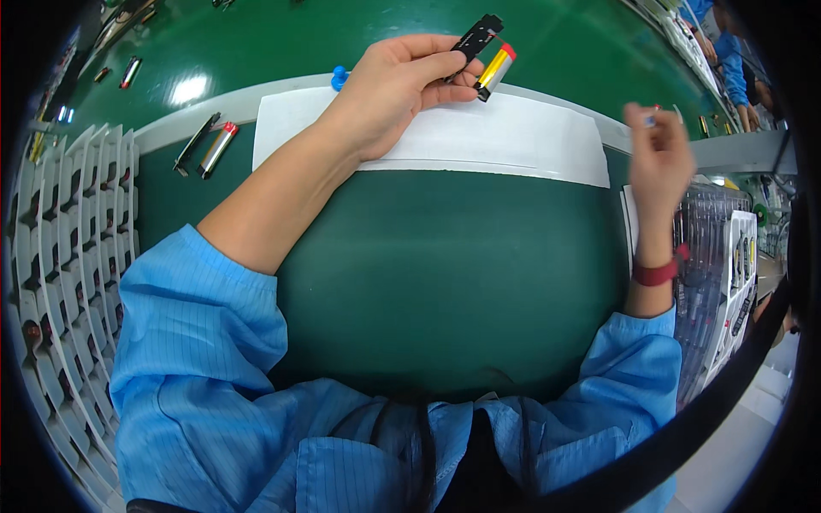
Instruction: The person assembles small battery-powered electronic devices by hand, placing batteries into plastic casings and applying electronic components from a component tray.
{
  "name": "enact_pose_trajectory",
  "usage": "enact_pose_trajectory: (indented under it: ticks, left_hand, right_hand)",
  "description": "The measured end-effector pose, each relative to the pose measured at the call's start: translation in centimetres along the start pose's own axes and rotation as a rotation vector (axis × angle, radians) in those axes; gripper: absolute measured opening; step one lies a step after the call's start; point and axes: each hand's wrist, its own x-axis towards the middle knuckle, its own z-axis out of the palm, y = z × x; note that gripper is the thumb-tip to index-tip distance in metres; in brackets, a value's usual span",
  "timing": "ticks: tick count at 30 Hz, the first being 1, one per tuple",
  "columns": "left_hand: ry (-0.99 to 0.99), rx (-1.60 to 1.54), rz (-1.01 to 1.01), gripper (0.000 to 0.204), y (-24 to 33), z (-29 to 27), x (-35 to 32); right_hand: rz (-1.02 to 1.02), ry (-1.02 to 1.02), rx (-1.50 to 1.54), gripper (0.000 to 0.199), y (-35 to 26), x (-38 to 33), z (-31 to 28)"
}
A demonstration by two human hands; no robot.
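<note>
Along the lower edge of the frame, blue work-coat sleeves (197,342) are seen, with forearms reaching up over a dark green mat (445,274). At the right of the frame, the right hand (657,154) is raised with a red wristband (655,274) below it; its fingertips are pinched together on something small and pale, too blurred to be named. Beside it, at the right edge, a clear plastic tray (705,256) of parts is stacked. At the left edge, white slotted trays (68,256) are fanned out.

Further up, a white paper sheet (513,141) is laid across the mat. In the upper middle of the frame, the left hand (393,85) is closed around a black circuit strip (475,38), from which a small cylindrical battery cell (496,70), yellow-wrapped with a red cap, hangs just above the sheet. The assembly is judged light and stiff, but fragile at the joint between strip and cell; it is best held by the strip's edges or the cell's body, not by the connection.

At the upper left, a second cell and strip (207,147) are lying on the mat. Beyond, a glossy green conveyor surface (282,43) carries more cells, and another person's blue sleeve (731,60) is visible at the upper right.
</note>
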Motion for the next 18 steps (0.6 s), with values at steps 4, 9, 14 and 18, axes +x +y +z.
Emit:
enact_pose_trajectory:
  ticks: [4, 9, 14, 18]
  left_hand:
    - [-0.019, -0.012, 0.024, 0.031, -0.1, 0.3, -0.1]
    - [-0.057, -0.04, 0.045, 0.028, -0.4, 0.6, 0.2]
    - [-0.076, 0.022, -0.01, 0.029, -0.4, -0.6, 0.5]
    - [-0.065, 0.011, 0.045, 0.031, 0.1, -0.5, 0.4]
  right_hand:
    - [0.055, -0.271, 0.095, 0.021, -0.2, -1.2, 1.9]
    - [0.08, -0.385, -0.131, 0.021, -1.9, -1.9, 1.1]
    - [0.401, -0.642, 0.57, 0.025, -10.7, -9.0, -8.0]
    - [0.422, -1.114, 0.663, 0.011, -14.3, -17.8, -14.8]
